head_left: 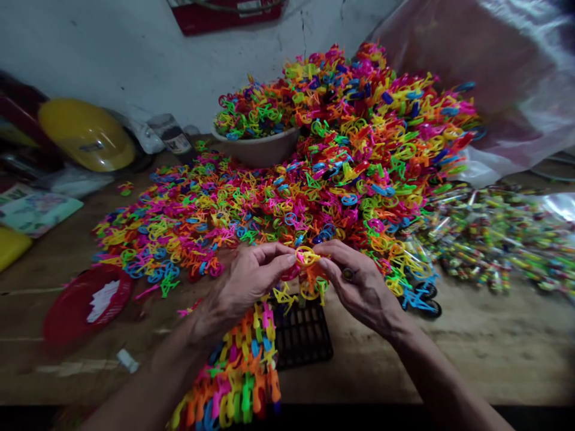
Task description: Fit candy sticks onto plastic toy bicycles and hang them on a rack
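Yellow plastic piece (pixel 308 256): held up between both hands at the middle of the view, just above the table (pixel 449 365).
Left hand (pixel 258 269): thumb and forefinger pinched together at the piece's left side, a bit of pink showing at the tips.
Right hand (pixel 359 281): thumb and forefinger closed on its right side; a ring (pixel 348 273) on one finger.
Black slotted tray (pixel 305 338): lying below the hands.
Rows of coloured pieces (pixel 245 377): left of the tray, partly behind the left forearm.
Blue frame with black wheels (pixel 420 296): near the right wrist.
Loose pile (pixel 381 143): multicoloured plastic parts heaped beyond the hands.
Pale bowl (pixel 265 149): brimming with similar parts, near the wall.
Red dish (pixel 63 311): on the left, white paper (pixel 103 301) inside.
Clear-wrapped items (pixel 489 245): spread out at right, blurred.
Plastic bag (pixel 516 102): behind them.
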Motion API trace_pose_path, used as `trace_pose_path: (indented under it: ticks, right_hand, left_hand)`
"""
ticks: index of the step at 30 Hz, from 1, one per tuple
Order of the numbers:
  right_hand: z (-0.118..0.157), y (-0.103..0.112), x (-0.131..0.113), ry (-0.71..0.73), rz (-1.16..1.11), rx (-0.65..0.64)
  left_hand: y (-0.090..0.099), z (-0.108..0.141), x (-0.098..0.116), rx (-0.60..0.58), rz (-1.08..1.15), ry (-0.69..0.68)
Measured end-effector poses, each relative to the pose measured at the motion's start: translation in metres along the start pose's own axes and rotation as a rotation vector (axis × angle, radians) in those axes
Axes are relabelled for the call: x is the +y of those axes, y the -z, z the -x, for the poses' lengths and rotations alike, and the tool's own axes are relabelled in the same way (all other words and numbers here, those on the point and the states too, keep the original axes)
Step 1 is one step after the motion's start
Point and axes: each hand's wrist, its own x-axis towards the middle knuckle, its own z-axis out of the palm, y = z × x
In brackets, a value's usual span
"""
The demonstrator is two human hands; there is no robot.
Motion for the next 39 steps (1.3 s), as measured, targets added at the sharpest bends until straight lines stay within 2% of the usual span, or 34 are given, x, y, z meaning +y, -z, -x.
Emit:
trace_pose_path:
  ticks: [6, 11, 13, 16, 18, 22, 28, 32, 35, 39]
  right_hand:
    - [0.001, -0.004, 0.002, 0.049, 0.075, 0.032]
    - [-0.004, -0.002, 0.008, 0.048, 0.096, -0.012]
    - [-0.004, -0.003, 0.008, 0.037, 0.142, 0.058]
    - [-0.002, -0.009, 0.0, 0.029, 0.3, 0.301]
    - [0.0, -0.014, -0.007, 0.067, 0.363, 0.368]
    - [0.004, -0.021, -0.013, 0.193, 0.312, 0.272]
    - [0.008, -0.02, -0.005, 0.238, 0.407, 0.257]
    - [0.01, -0.018, -0.003, 0.301, 0.537, 0.264]
    - [0.01, -0.015, -0.004, 0.341, 0.552, 0.302]
    - [0.01, -0.014, -0.009, 0.285, 0.549, 0.296]
  left_hand:
    - [-0.004, 0.003, -0.001, 0.05, 0.159, 0.11]
    - [-0.003, 0.003, -0.001, -0.037, 0.114, 0.007]
    - [-0.004, 0.001, 0.0, -0.029, 0.073, -0.026]
    - [-0.006, -0.002, 0.0, 0.073, 0.064, -0.034]
    - [-0.009, -0.002, -0.002, 0.095, 0.112, -0.019]
    - [-0.013, 0.0, -0.005, 0.09, 0.189, 0.004]
    - [-0.017, 0.003, -0.003, 0.073, 0.196, 0.043]
    - [-0.019, 0.002, -0.002, 0.088, 0.114, -0.012]
    - [-0.021, 0.001, -0.005, 0.088, 0.058, -0.072]
    - [-0.023, 0.0, -0.01, 0.072, -0.033, -0.173]
